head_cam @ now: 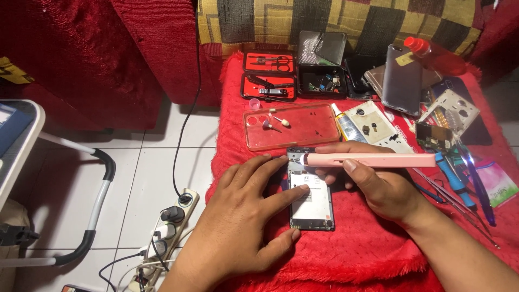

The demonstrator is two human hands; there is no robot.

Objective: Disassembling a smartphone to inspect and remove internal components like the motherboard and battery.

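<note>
A: Status?

B: One opened phone on the red fuzzy cloth. My left hand lies flat and open, fingers pressing on it. My right hand is closed around one pink pen-shaped tool, its lit tip at the phone's top edge.

A: Room?

B: One clear case tray just above. Tweezers and screwdrivers crowd the right; cloth is free below.

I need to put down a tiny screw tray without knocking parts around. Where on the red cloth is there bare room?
Bare cloth lies along the near edge, below the opened phone and between the left hand and right hand. A thin strip runs left of the clear phone case. The far side and right side, around the tweezers and screwdrivers, are crowded.
</note>
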